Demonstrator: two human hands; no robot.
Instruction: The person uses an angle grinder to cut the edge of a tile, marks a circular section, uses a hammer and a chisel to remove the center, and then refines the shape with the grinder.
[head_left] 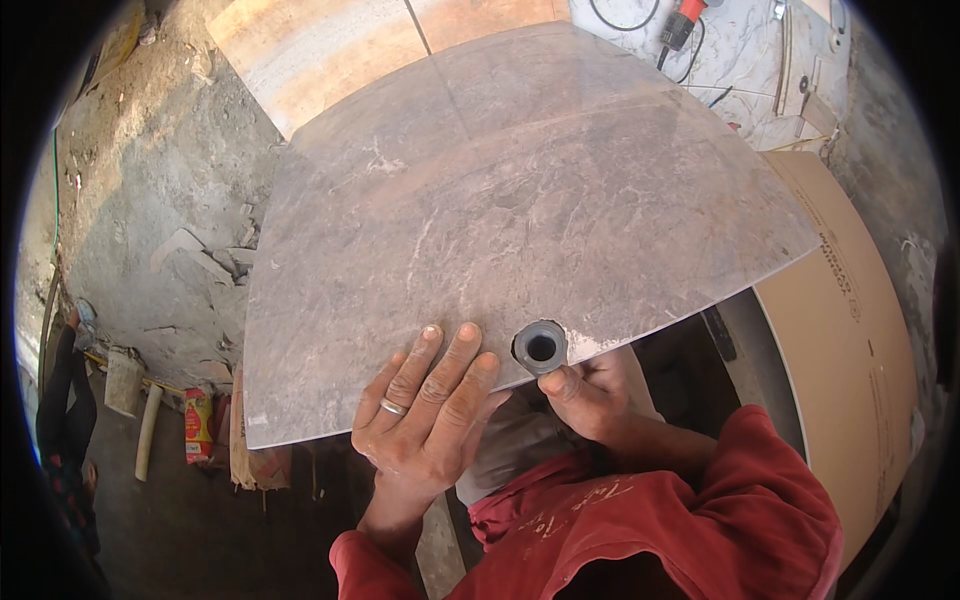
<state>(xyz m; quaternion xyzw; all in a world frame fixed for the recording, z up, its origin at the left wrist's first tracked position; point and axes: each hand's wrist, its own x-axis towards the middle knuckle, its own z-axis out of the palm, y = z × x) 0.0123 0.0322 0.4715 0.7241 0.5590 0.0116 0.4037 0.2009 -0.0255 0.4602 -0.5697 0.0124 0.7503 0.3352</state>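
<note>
A large grey-brown stone-look tile (450,220) lies in front of me, with a round hole cut close to its near edge. In that hole sits a short dark grey pipe fitting (541,328), its round opening facing up. My right hand (592,400) grips the fitting from the near side, thumb against its rim; some of its fingers are hidden under the tile edge. Flat on the tile, just left of the hole, my left hand (430,400) rests with fingers stretched out and a ring on one of them.
Another tile, tan (330,50), lies beyond at the far left. A red and black power tool (685,22) with a cable rests on white marbled slabs at the far right. Cardboard (850,330) stands at the right. Broken tile pieces (205,260), a bucket (124,383) and another person's leg (65,400) are at the left.
</note>
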